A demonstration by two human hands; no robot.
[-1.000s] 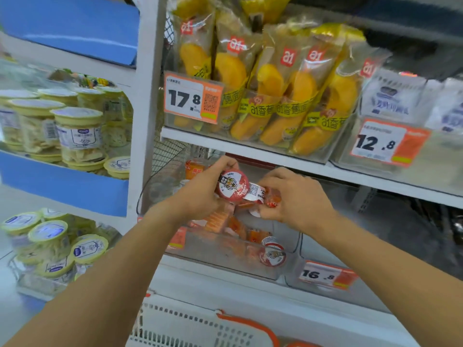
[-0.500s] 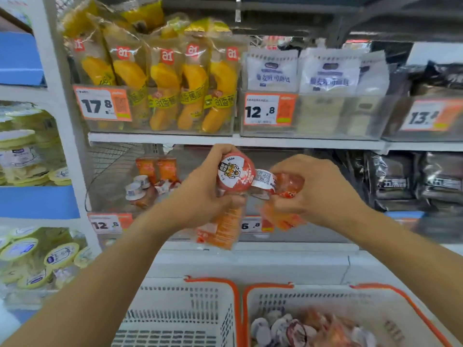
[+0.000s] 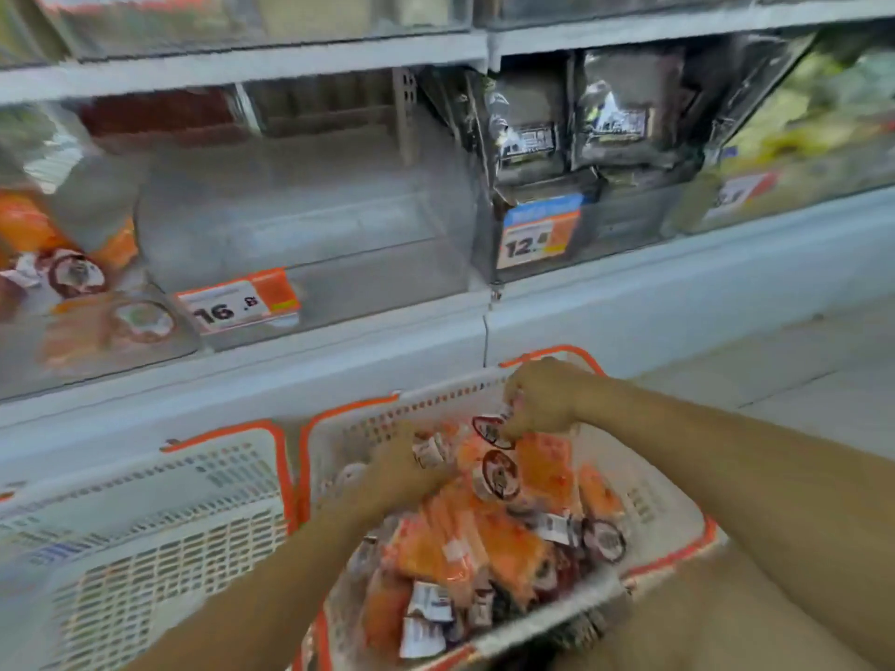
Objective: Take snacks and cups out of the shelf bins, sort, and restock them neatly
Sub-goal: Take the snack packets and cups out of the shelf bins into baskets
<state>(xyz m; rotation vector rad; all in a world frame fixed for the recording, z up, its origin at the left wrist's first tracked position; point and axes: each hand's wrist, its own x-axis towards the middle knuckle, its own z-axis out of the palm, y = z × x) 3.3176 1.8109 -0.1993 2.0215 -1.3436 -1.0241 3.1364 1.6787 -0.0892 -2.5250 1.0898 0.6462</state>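
Note:
A white basket with an orange rim (image 3: 678, 554) sits low in the head view, piled with orange snack cups (image 3: 465, 540) with red-rimmed lids. Both my hands are down inside it. My right hand (image 3: 542, 404) is closed on a snack cup with a round red-rimmed lid (image 3: 491, 428) near the basket's far edge. My left hand (image 3: 402, 472) is closed on another cup's white-labelled end (image 3: 428, 450) just above the pile. The view is blurred, so the fingers are hard to make out. On the shelf above, the clear bin with the 16.8 tag (image 3: 300, 225) holds nothing.
A second white basket (image 3: 145, 525) stands to the left with nothing visible inside. A clear bin at far left (image 3: 72, 278) holds orange cups. Dark snack bags (image 3: 571, 113) fill the bin behind the 12.8 tag (image 3: 537, 232). A pale shelf ledge (image 3: 339, 351) runs between bins and baskets.
My view dropped from the shelf to the baskets. Both hands carried the snack cups down from shelf height into the right basket.

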